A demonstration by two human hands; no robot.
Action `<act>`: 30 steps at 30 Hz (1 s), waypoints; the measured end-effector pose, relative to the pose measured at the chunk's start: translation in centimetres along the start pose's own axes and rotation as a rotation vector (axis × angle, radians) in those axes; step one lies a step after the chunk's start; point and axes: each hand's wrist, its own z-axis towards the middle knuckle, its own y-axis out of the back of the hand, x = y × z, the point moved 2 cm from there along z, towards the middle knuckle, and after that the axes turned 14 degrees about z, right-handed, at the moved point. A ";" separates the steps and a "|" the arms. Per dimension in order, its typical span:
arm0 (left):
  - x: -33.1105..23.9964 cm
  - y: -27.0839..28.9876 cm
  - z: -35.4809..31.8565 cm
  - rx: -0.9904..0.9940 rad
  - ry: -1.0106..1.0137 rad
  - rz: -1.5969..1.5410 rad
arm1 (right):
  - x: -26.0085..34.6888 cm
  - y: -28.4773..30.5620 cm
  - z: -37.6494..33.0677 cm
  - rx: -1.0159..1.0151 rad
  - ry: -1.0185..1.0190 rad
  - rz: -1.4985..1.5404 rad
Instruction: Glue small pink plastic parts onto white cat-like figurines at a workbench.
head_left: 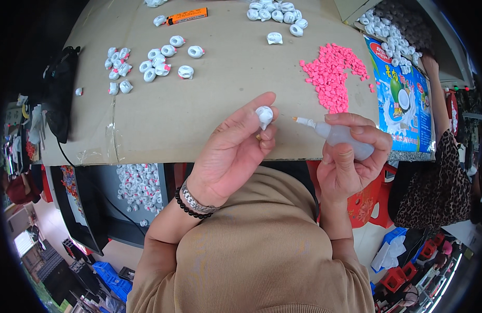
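Seen from above, a person sits at a cardboard-covered desk (199, 115), both hands raised over its near edge. The left hand (233, 148) pinches a small white plastic ring piece (264, 115) between thumb and fingertips, its other fingers curled in. The right hand (350, 161) is closed around a small translucent squeeze bottle (341, 136), whose thin nozzle with an orange tip points left toward the white piece and stops just short of it. The piece looks light, rigid and smooth, so it probably slips easily; holding it by its outer rim, as here, seems the surest grip. The bottle looks soft-walled and likely gives under light pressure, so it is best held around the body. A heap of pink pellets (332, 73) lies toward the far right of the desk. Clusters of similar white pieces (157, 60) lie toward the far left, with more white pieces (277, 13) and an orange tube (186, 15) along the far edge. A beaded bracelet and metal band (194, 204) circle the left wrist.
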 end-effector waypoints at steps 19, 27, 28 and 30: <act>-0.2 -0.5 -0.5 -0.160 -0.059 0.325 | 0.7 -0.6 -0.6 0.174 0.086 -0.190; -0.1 -0.8 -0.6 -0.160 -0.079 0.358 | 0.4 -0.5 -0.6 0.213 0.114 -0.183; 0.0 -0.9 -0.5 -0.163 -0.085 0.356 | 0.4 -0.5 -0.6 0.211 0.112 -0.178; 0.0 -0.8 -0.5 -0.158 -0.088 0.359 | 0.4 -0.5 -0.6 0.207 0.108 -0.168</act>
